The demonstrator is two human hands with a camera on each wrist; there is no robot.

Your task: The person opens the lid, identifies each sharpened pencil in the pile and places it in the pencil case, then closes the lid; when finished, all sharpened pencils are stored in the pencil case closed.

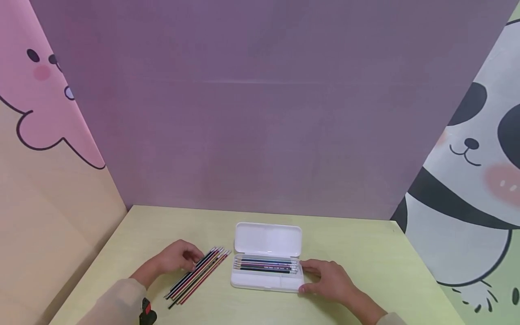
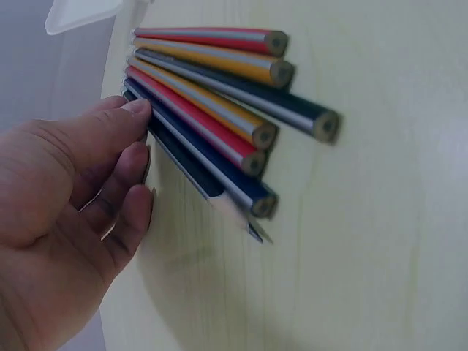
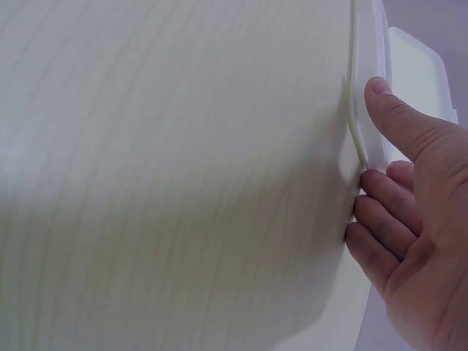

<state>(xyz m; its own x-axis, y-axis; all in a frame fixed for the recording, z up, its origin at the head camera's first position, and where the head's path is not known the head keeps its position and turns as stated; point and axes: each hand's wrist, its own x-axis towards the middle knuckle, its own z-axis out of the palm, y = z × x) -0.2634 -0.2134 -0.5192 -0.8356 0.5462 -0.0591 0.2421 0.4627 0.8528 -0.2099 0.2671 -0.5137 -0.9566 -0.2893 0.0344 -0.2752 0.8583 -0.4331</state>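
Observation:
Several red, yellow and dark striped pencils lie side by side, slanting, on the table's left part. My left hand is at their left edge, its thumb and fingertips pinching the outermost dark pencil, whose sharpened tip points toward me. The other pencils in the left wrist view show flat, unsharpened ends. A white pencil case stands with its lid raised, several pencils lying in a row inside. At its right end my right hand grips the case, thumb on the near corner; the index fingertip is partly hidden.
The case's white lid leans back behind the tray. A purple panel rises at the table's far edge, with cartoon-printed walls left and right. A black and red object is by the left sleeve.

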